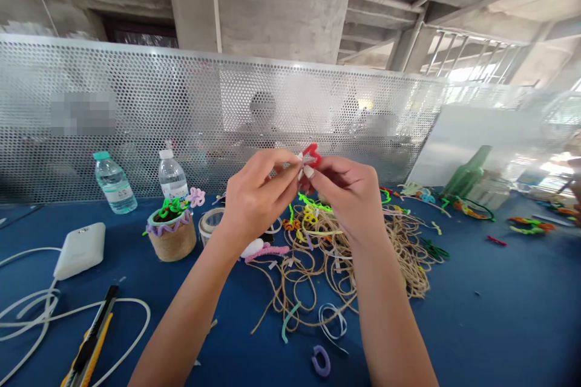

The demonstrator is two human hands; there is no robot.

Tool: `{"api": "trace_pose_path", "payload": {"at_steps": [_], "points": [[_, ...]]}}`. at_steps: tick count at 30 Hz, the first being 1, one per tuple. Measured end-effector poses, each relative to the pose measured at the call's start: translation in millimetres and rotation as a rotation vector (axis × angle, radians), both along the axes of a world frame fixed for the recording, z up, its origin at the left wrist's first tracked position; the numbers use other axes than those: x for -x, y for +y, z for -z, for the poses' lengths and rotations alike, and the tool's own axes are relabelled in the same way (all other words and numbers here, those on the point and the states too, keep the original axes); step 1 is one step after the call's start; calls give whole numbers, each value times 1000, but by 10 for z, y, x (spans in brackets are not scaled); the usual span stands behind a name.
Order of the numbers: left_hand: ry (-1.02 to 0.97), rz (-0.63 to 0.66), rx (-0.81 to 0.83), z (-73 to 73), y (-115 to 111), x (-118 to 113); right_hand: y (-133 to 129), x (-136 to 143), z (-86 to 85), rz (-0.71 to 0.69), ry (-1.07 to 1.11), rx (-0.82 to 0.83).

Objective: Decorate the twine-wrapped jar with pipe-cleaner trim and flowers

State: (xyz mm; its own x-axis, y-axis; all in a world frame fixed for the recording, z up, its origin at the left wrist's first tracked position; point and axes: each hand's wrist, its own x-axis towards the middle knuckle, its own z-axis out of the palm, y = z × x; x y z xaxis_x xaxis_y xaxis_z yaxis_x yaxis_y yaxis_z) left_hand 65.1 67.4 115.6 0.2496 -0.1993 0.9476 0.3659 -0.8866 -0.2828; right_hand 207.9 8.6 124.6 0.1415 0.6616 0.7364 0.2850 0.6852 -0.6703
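Both hands meet in the middle of the view, raised above the table. Between their fingertips is a small red and white pipe-cleaner piece (313, 152), its red part bent into loops. My left hand (261, 184) pinches its pale side with thumb and fingers. My right hand (349, 187) is closed on the red side, thumb pressed forward. Fingers hide part of the piece. Beneath the hands lies a tangled heap of jute twine (408, 254) with bright pipe-cleaner bits among it.
At left stand a twine-wrapped pot (172, 243) with pipe-cleaner flowers, two water bottles (115, 184) (172, 172), a white power bank (82, 251) with cable, and a utility knife (93, 341). A green glass bottle (467, 172) leans at right. A perforated metal screen (195, 103) borders the blue table's back.
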Motion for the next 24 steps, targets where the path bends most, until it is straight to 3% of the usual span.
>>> {"api": "trace_pose_path", "payload": {"at_steps": [7, 13, 18, 24], "points": [[-73, -33, -27, -14, -79, -18, -18, 49, -8, -21, 4, -21], [-109, 37, 83, 4, -71, -41, 24, 40, 7, -49, 40, -19], [-106, 4, 136, 25, -49, -69, 38, 27, 5, -53, 67, 22], [-167, -55, 176, 71, -23, -148, -1, 76, 1, 152, 33, 89]]}}
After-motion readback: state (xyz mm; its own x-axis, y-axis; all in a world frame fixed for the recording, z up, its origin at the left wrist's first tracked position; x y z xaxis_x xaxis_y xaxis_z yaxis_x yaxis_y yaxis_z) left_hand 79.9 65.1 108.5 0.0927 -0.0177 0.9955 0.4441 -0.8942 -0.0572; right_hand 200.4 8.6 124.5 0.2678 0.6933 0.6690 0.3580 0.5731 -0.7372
